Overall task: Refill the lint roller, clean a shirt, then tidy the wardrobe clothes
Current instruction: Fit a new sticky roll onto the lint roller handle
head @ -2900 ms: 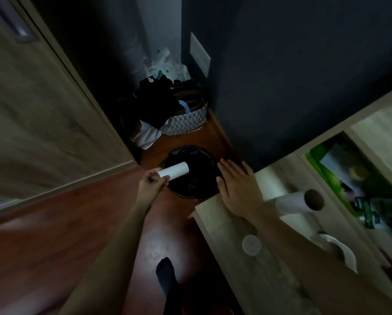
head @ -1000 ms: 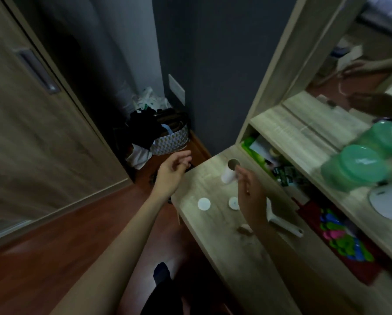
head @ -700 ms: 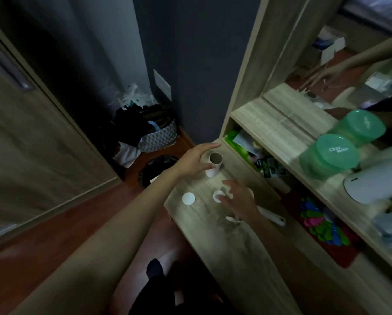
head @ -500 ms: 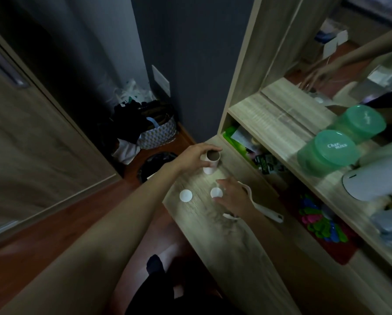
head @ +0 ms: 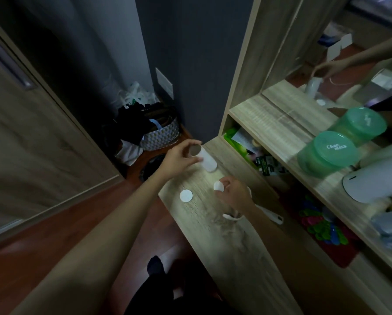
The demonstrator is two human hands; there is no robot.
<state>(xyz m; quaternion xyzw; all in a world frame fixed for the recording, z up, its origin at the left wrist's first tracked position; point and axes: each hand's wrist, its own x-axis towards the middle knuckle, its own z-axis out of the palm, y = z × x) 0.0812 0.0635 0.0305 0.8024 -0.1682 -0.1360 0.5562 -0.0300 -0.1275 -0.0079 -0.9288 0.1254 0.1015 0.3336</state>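
Refilling is underway: left grip [head: 179, 159] holds the roll [head: 207, 161], right grip [head: 235, 196] pinches a cap [head: 218, 185]. Under the right grip the roller handle [head: 271, 215] looks unloaded; cleaning and tidying remain.

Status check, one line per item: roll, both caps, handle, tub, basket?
refill roll: tilted, gripped at its open end by the left hand
first cap: off the roll, pinched by the right hand
second cap: loose, flat on the desk
roller handle: lying on the desk, partly under the right wrist
green tub: lid on
laundry basket: heaped with clothes
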